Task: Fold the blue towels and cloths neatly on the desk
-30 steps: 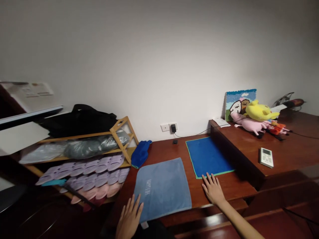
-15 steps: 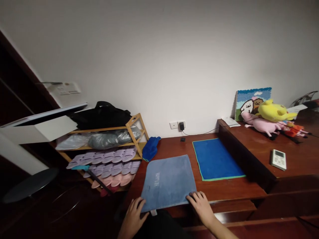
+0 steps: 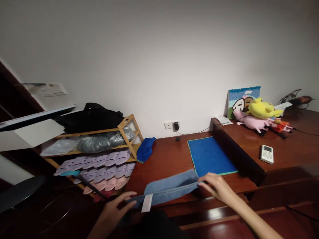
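I get a dim feed: the wall [image 3: 171, 76] is brightest around center and greys toward the upper corners, lower left sinks near black, glare whitens the wood [image 3: 215, 213] low right of center, both sides look stretched.

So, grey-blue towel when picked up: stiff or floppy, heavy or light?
Likely floppy: the grey-blue towel bends near its raised edge. Probably light for its size, since the left hand and right hand just pinch that edge. Probably not slippery; the fabric looks matte.
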